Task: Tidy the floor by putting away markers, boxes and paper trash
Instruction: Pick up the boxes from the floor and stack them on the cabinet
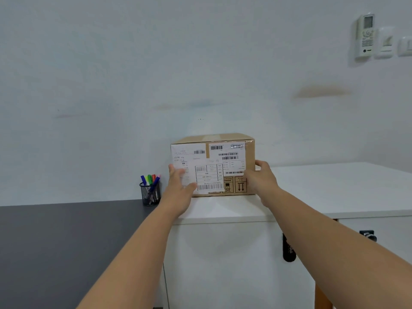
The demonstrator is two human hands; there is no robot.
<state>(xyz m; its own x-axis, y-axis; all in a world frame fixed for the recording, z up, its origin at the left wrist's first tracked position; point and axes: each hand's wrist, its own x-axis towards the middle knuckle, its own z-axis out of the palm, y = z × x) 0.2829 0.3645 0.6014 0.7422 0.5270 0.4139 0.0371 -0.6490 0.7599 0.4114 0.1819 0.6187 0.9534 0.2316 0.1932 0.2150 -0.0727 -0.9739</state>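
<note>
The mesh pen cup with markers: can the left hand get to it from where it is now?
Probably yes: the left hand rests on the cardboard box, and the mesh pen cup stands just beside it, nothing between.

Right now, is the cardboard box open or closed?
Closed. The cardboard box sits on the white cabinet top with its top flaps flat and tape running along the seam.

Office or workroom interior. Plain pale wall [133,63] carrying an air-conditioner remote [365,35] in a holder beside wall switches [386,42]. Dark grey desk surface [55,241] adjoining a white cabinet top [334,188]. Mesh pen cup [150,194] stocked with coloured markers [151,179]. Cardboard shipping box [249,152] — barcode labels across its front — set against the wall.
</note>
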